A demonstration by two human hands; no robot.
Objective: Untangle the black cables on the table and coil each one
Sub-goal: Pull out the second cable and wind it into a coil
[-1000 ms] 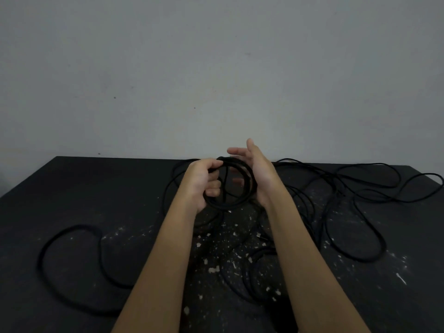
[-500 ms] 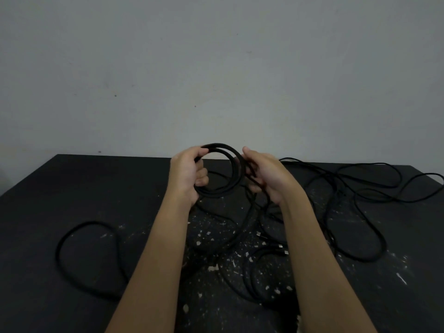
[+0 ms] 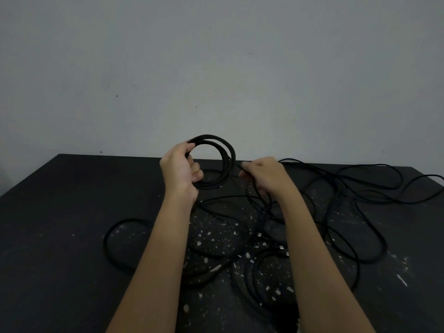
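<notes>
Head view. The left hand [image 3: 179, 169] is raised above the far half of the table [image 3: 72, 212]. Its fingers are curled round the left side of a black coil [image 3: 228, 157] and grip it. The coil stands roughly upright, facing the camera. It consists of several turns, and its upper arc shows against the grey wall [image 3: 216, 56].

The right hand [image 3: 263, 175] is level with the coil's right side and just beside it. Its thumb and fingers pinch a single black strand [image 3: 237, 165] that runs from the coil into the hand. Below this hand the cable drops to the table surface.

The remaining loose cables [image 3: 262, 219] lie tangled on the table, mostly under and to the right of the right forearm. Thin runs reach the far right edge. One separate loop [image 3: 129, 220] lies flat to the left of the left forearm, apart from the main tangle.

Small metal connector tips [image 3: 259, 235] are visible among the cables between the forearms. Which cable each belongs to cannot be determined.

The dark tabletop carries pale specks [image 3: 199, 243], densest between the arms.
</notes>
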